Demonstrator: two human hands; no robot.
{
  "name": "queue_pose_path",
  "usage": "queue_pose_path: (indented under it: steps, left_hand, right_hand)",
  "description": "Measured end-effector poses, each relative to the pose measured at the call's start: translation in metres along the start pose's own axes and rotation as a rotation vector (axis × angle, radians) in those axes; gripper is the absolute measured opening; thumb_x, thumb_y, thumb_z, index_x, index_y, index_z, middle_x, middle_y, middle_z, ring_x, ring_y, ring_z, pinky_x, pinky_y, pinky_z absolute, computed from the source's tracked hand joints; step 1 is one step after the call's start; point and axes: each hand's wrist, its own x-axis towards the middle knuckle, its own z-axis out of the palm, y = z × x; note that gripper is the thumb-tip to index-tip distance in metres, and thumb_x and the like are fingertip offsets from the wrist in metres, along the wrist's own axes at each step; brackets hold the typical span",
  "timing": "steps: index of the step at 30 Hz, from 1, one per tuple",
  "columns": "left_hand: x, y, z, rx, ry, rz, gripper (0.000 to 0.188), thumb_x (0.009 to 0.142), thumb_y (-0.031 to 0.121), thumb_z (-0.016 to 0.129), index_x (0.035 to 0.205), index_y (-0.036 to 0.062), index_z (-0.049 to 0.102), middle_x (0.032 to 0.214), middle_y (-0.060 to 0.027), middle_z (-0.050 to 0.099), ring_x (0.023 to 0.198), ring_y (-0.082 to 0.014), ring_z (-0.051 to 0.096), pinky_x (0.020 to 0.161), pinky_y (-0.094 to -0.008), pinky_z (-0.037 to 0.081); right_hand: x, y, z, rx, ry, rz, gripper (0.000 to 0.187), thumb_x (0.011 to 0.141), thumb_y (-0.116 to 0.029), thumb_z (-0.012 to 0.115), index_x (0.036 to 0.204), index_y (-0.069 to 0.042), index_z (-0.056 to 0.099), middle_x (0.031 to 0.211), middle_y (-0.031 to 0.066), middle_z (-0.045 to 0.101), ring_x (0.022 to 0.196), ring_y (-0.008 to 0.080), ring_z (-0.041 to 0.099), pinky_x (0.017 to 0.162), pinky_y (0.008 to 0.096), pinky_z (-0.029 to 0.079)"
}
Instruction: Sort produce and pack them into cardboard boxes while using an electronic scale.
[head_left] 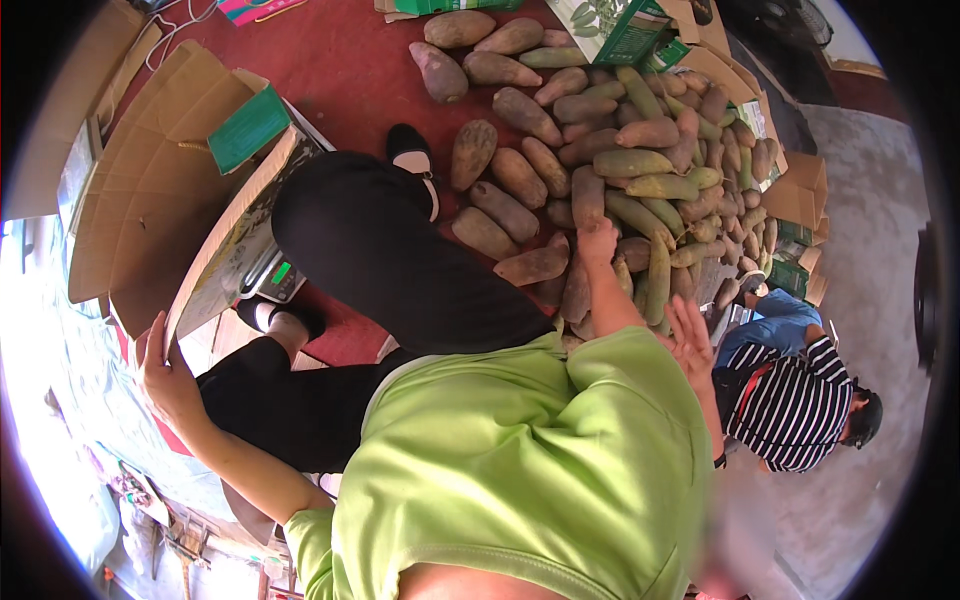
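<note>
The head view shows the person's left grip (168,385) at the lower left, thumb and fingers pinching the near edge of a large, open, brown cardboard box (150,190) beside the person's legs. A green rectangular panel (248,130) shows at the box's rim. The right grip (598,243) is closed around the near end of a long, reddish-brown, rough-skinned tuber (588,197), which points away from the person at the near left part of a broad heap of elongated brown and green tubers (650,160). The heap spreads over the red floor (330,60), with several brown ones lying at its left, near a black shoe with white trim (408,145). A small scale with a green-lit display (273,280) sits just beside the box. A co-worker's hand (688,350), fingers spread, is near the person's lime-green right sleeve (635,375); farther right, a person in a black-and-white striped shirt (790,410) bends forward.
</note>
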Motion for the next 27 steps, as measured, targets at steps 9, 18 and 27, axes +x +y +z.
queue_pose_path:
  steps: [9, 18, 27]
  left_hand:
    - [0.0, 0.006, 0.003, 0.023, 0.025, -0.017, 0.034, 0.081, -0.002, 0.059, 0.111, 0.0113, 0.066, 0.1, -0.0086, 0.063, 0.091, -0.0254, 0.063, 0.077, -0.0355, 0.049]
    - [0.002, 0.021, -0.004, 0.132, 0.042, -0.041, 0.032, 0.08, 0.002, 0.059, 0.108, 0.0159, 0.068, 0.1, -0.0026, 0.063, 0.089, -0.0241, 0.063, 0.074, -0.0347, 0.049]
    - [0.001, 0.032, -0.01, 0.179, 0.071, -0.058, 0.032, 0.075, 0.0, 0.059, 0.103, 0.0132, 0.07, 0.095, -0.0033, 0.063, 0.089, -0.0256, 0.062, 0.076, -0.0345, 0.048]
  right_hand:
    - [-0.002, 0.012, -0.051, -0.275, -0.214, -0.012, 0.055, 0.069, -0.024, 0.075, 0.119, -0.015, 0.054, 0.122, 0.0111, 0.051, 0.118, 0.032, 0.046, 0.095, 0.0442, 0.043]
    - [-0.028, 0.066, -0.075, -0.402, -0.259, 0.222, 0.055, 0.071, -0.023, 0.075, 0.12, -0.021, 0.05, 0.122, 0.0055, 0.05, 0.119, 0.0289, 0.048, 0.091, 0.0491, 0.047]
    - [-0.027, 0.071, -0.071, -0.406, -0.263, 0.024, 0.054, 0.07, -0.019, 0.077, 0.112, -0.01, 0.044, 0.114, 0.0123, 0.056, 0.112, 0.0325, 0.052, 0.087, 0.0478, 0.048]
